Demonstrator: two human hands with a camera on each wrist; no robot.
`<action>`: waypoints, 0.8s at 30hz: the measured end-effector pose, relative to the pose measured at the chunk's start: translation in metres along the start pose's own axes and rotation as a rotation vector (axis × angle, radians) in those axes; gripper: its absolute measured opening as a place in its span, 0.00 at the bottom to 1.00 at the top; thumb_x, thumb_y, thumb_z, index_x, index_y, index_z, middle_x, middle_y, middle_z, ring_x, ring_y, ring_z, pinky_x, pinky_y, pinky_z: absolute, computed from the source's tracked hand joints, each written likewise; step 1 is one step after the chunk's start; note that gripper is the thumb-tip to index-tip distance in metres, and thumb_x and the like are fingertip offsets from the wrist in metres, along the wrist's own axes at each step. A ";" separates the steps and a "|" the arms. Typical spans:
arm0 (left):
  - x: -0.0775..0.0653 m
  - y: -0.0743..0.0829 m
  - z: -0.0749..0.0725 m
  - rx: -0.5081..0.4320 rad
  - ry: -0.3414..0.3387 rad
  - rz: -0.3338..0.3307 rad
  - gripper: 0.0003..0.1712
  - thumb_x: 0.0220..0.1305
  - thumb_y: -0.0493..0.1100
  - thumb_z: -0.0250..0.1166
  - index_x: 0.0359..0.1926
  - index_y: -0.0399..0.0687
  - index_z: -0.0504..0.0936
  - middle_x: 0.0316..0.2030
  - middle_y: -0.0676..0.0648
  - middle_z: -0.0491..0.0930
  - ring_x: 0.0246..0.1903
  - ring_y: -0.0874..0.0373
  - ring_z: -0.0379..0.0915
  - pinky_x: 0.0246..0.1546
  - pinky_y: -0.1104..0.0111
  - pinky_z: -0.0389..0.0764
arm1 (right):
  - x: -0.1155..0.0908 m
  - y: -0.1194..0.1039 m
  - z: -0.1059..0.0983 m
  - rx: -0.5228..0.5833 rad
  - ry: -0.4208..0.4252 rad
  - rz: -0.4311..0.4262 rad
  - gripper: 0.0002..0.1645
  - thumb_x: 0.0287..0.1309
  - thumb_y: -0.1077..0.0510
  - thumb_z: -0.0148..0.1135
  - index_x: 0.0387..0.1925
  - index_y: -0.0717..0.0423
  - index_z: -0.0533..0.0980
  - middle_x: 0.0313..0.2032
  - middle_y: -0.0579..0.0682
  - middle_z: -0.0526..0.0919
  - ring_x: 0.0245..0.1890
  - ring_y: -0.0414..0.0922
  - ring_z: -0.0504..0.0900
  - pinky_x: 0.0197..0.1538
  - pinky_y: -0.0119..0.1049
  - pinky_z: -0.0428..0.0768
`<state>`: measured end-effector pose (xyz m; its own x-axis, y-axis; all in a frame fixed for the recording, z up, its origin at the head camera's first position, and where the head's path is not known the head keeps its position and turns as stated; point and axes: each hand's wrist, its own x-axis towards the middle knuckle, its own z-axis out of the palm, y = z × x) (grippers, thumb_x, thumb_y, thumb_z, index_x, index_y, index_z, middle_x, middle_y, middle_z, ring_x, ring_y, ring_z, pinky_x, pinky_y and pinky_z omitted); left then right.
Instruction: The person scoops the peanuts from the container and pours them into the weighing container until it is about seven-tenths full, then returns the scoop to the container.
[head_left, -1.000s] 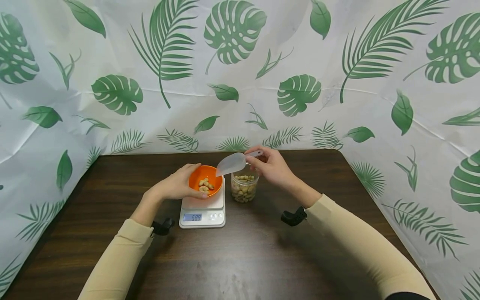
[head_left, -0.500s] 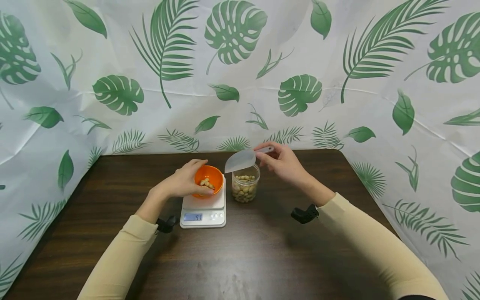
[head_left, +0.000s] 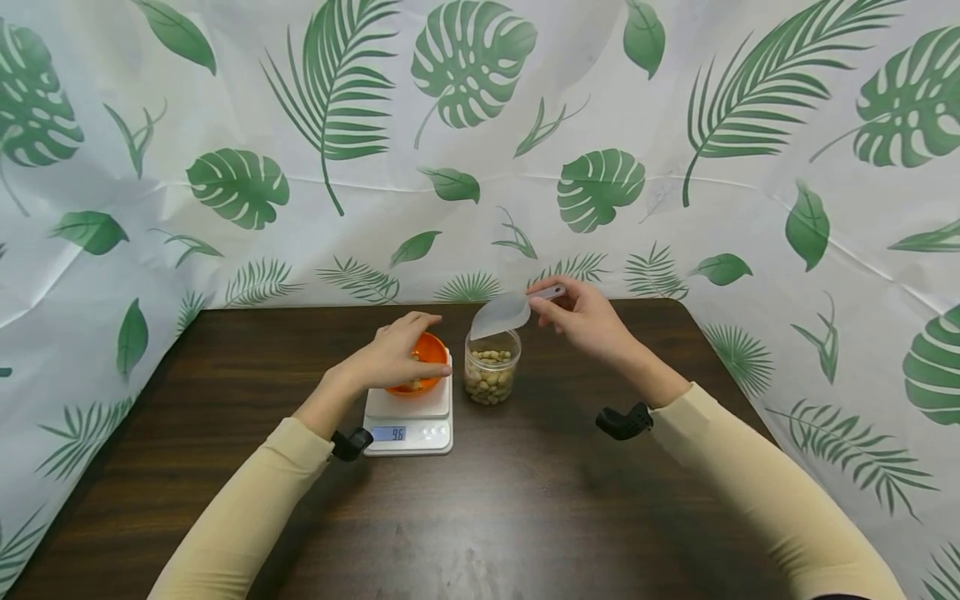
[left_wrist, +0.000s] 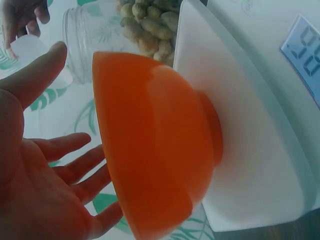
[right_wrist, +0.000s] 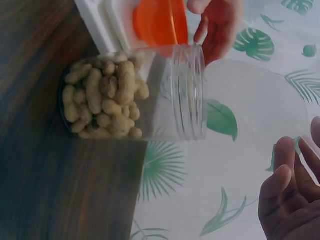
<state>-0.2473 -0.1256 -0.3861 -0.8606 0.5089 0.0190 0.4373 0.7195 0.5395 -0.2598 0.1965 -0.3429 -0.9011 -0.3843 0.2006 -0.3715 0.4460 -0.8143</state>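
An orange bowl point(head_left: 429, 347) with a few peanuts in it sits on a white digital kitchen scale point(head_left: 384, 406), whose display is lit. My left hand point(head_left: 392, 352) is over the bowl's rim with thumb and fingers spread. In the left wrist view the whole outer side of the bowl point(left_wrist: 155, 140) shows, and no finger is wrapped round it. To the right of the scale stands a clear jar point(head_left: 491, 383), without a lid and part filled with peanuts point(right_wrist: 107, 97). Above its mouth my right hand point(head_left: 588, 323) holds a translucent scoop point(head_left: 501, 316) by the handle.
Everything stands toward the back of a dark wooden table point(head_left: 480, 517). A white sheet printed with green leaves point(head_left: 465, 242) hangs right behind its far edge and along the sides. A black wrist camera point(head_left: 624, 422) is strapped to each forearm.
The right hand has carried the scoop rightward from over the bowl to above the jar. The bowl has settled level on the scale, the left hand has let go, and the display reading has changed.
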 end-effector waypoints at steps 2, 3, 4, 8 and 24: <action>0.002 0.003 0.001 -0.001 -0.004 0.006 0.51 0.64 0.60 0.71 0.77 0.40 0.61 0.73 0.38 0.62 0.72 0.41 0.57 0.68 0.38 0.52 | 0.000 0.000 -0.001 -0.015 -0.004 0.001 0.17 0.75 0.50 0.60 0.56 0.55 0.80 0.33 0.58 0.82 0.31 0.50 0.80 0.33 0.40 0.78; 0.002 0.004 0.001 0.001 -0.007 0.007 0.51 0.64 0.61 0.71 0.77 0.41 0.61 0.73 0.39 0.62 0.72 0.42 0.57 0.68 0.38 0.51 | -0.001 0.000 -0.001 -0.026 -0.009 0.002 0.17 0.75 0.50 0.60 0.56 0.55 0.80 0.33 0.58 0.82 0.31 0.50 0.80 0.33 0.40 0.78; 0.004 0.005 0.002 0.003 -0.007 0.012 0.51 0.64 0.61 0.71 0.77 0.41 0.61 0.73 0.39 0.62 0.72 0.42 0.57 0.69 0.38 0.51 | -0.001 0.000 -0.002 -0.031 -0.016 -0.001 0.17 0.75 0.51 0.60 0.56 0.55 0.80 0.34 0.58 0.82 0.31 0.50 0.80 0.33 0.40 0.78; 0.009 0.009 0.006 0.007 -0.010 0.034 0.50 0.65 0.60 0.71 0.77 0.41 0.62 0.73 0.40 0.63 0.72 0.42 0.57 0.69 0.39 0.51 | 0.001 0.001 -0.001 -0.058 -0.052 -0.003 0.15 0.75 0.52 0.60 0.54 0.56 0.80 0.33 0.56 0.83 0.31 0.50 0.80 0.32 0.39 0.76; 0.029 0.022 0.017 0.032 -0.043 0.061 0.48 0.65 0.62 0.70 0.76 0.40 0.65 0.71 0.41 0.67 0.71 0.44 0.61 0.68 0.41 0.54 | 0.006 0.009 0.012 -0.152 -0.148 -0.046 0.11 0.73 0.56 0.63 0.49 0.58 0.82 0.29 0.49 0.84 0.28 0.48 0.82 0.29 0.42 0.77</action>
<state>-0.2581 -0.0871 -0.3877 -0.8203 0.5718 0.0143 0.4976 0.7010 0.5109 -0.2654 0.1881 -0.3557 -0.8440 -0.5167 0.1440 -0.4508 0.5379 -0.7124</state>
